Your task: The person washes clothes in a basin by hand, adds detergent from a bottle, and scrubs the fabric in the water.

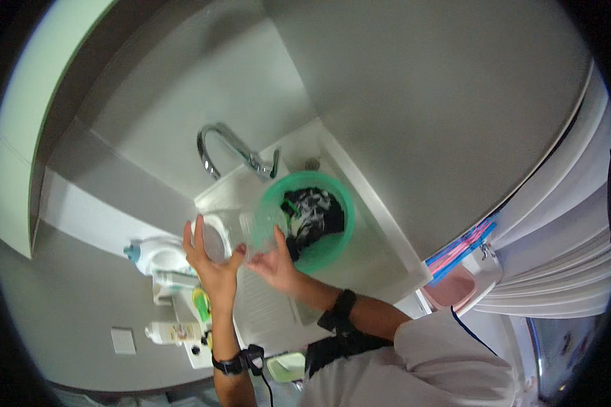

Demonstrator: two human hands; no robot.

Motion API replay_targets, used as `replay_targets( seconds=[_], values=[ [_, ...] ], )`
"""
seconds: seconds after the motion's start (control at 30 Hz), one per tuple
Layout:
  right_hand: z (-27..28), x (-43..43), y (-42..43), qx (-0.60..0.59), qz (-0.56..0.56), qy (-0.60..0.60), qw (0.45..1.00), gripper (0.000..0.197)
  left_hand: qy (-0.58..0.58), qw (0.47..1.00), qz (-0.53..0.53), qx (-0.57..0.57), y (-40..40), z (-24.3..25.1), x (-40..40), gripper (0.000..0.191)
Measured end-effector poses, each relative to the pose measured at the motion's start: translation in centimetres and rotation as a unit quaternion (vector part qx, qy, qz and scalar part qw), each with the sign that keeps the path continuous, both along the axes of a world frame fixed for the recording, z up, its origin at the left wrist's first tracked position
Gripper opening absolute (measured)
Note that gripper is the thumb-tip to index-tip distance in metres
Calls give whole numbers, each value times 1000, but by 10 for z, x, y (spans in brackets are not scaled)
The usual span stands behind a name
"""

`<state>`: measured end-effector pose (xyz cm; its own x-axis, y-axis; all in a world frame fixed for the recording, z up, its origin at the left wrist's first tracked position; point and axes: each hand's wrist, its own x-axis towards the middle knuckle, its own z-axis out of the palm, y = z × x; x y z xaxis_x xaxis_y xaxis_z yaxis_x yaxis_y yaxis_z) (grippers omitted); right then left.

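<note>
A clear, motion-blurred object, apparently a plastic container (249, 229), is between my two hands over the sink's left part. My left hand (216, 269) has its fingers spread, with the thumb at the near side of the clear object. My right hand (280, 267) grips its lower right side, thumb raised. Just beyond the right hand, a green plastic basin (350, 219) sits in the white sink (377, 264). Dark wet cloth (323, 208) with white suds lies in the basin. Behind my left fingers is a white round thing (216, 236), partly hidden.
A chrome faucet (257, 164) rises at the sink's back edge. White bottles (175, 332) and a green-yellow item (201, 304) line the left ledge. A light green dish (286, 367) is near my body. Pink and blue hangers (461, 252) and a pink basin (450, 287) are at right.
</note>
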<state>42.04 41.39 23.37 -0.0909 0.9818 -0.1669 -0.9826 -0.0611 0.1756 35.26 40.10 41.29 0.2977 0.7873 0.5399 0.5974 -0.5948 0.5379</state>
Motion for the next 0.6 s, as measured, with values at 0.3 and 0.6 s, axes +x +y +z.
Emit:
replay_targets(
  seconds=[0.3,0.6],
  values=[
    [-29,6,-7,-137,28,-111,984,93,-153,972,11,-180,-13,-64,-47,89],
    [-2,-35,8,-3,-68,-708,703,111,-232,909,132,-321,-64,-149,-220,73]
  ],
)
